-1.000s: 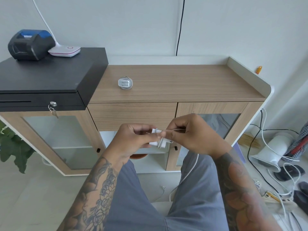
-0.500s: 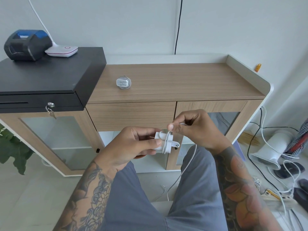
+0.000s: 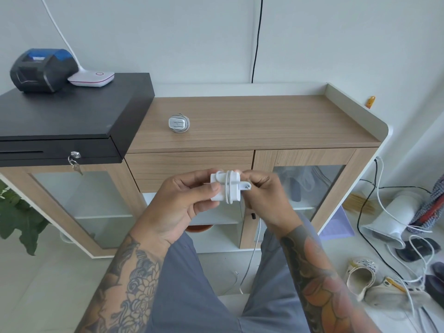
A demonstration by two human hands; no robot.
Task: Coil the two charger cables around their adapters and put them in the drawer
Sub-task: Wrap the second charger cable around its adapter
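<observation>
Before a wood-topped cabinet bearing a coiled charger, the left hand pinches a white adapter while the right hand grips its cable.

Probably a small shop counter or office corner: black cash drawer with key in lock, receipt printer on top, wooden cabinet with glass doors, cables and sandals on floor.
</observation>
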